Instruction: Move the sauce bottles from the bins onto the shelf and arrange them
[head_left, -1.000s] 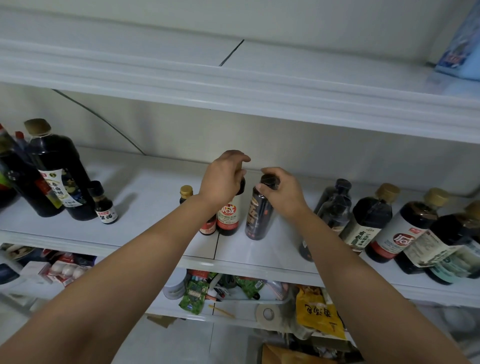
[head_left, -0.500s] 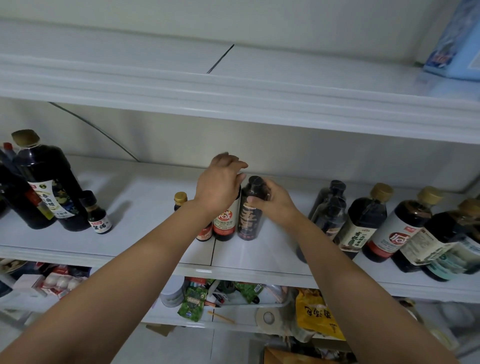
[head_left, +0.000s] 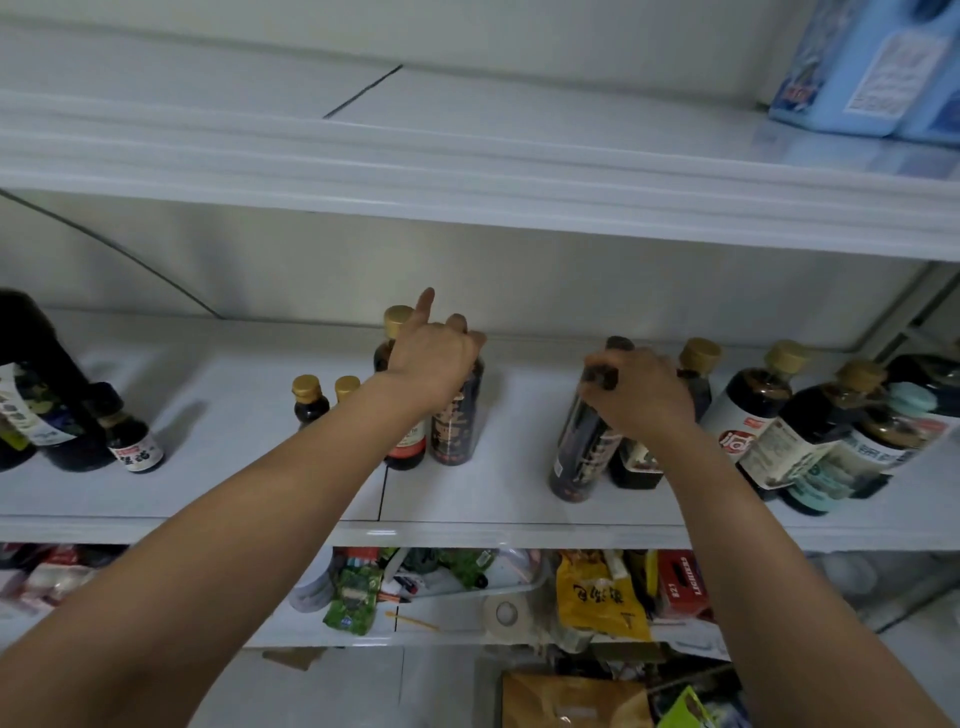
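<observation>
On the middle white shelf (head_left: 234, 467), my left hand (head_left: 431, 358) grips the top of a slim dark sauce bottle with a red and gold label (head_left: 457, 431); its index finger points up. A taller gold-capped bottle with a red label (head_left: 397, 318) stands just behind and left of it. To the right, my right hand (head_left: 641, 389) grips the neck of another slim dark bottle (head_left: 579, 457), which leans to the right. A row of gold-capped sauce bottles (head_left: 748, 415) stands just right of that hand.
Two small gold-capped bottles (head_left: 309, 402) stand left of my left arm. A large dark bottle (head_left: 41, 410) and a small one (head_left: 132, 444) sit at far left. The upper shelf holds a blue package (head_left: 872, 62). Below lie a yellow packet (head_left: 597, 597) and a tape roll (head_left: 501, 613).
My right hand let go of the slim bottle beside my left hand and moved right to grip another slim dark bottle. My left hand shifted onto the released bottle's top.
</observation>
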